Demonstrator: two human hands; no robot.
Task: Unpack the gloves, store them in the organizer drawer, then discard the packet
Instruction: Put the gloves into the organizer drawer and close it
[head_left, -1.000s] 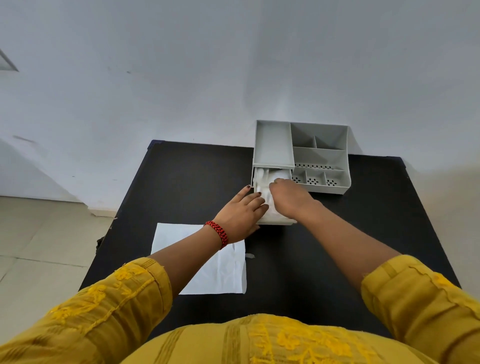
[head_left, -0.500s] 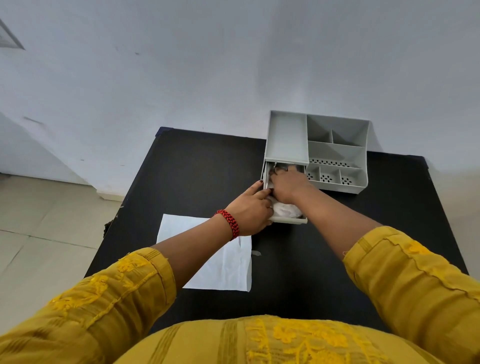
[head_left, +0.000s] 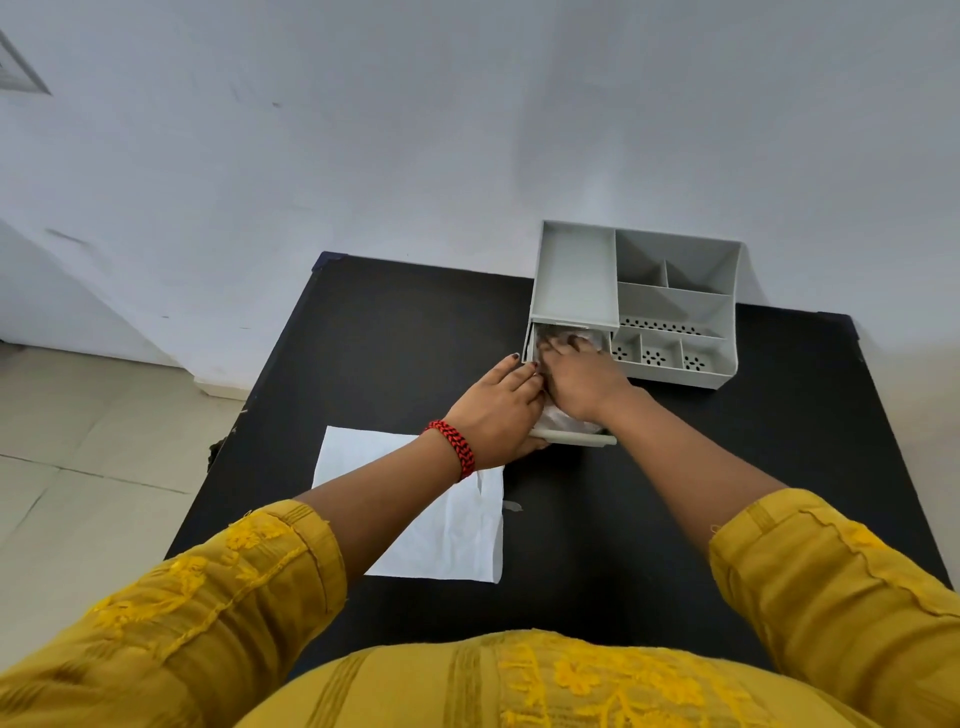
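A grey organizer (head_left: 574, 275) stands at the table's far edge with its drawer (head_left: 582, 440) pulled out toward me. Translucent white gloves (head_left: 566, 422) lie bunched inside the drawer. My right hand (head_left: 584, 382) is on top of them, its fingers dug into the gloves at the drawer's back, under the organizer's body. My left hand (head_left: 493, 410) grips the drawer's left front corner, thumb under the front lip. The flat white packet (head_left: 415, 514) lies on the table near me, partly under my left forearm.
The black table (head_left: 395, 338) stands against a white wall, with tiled floor to its left. The organizer's open compartments (head_left: 670, 306) lie to the right of the drawer. A small clear scrap (head_left: 511, 505) sits beside the packet's right edge.
My right hand has pushed further back into the drawer over the gloves. My left hand has stayed at the drawer's left front corner. My head has tilted, which shifts the view.
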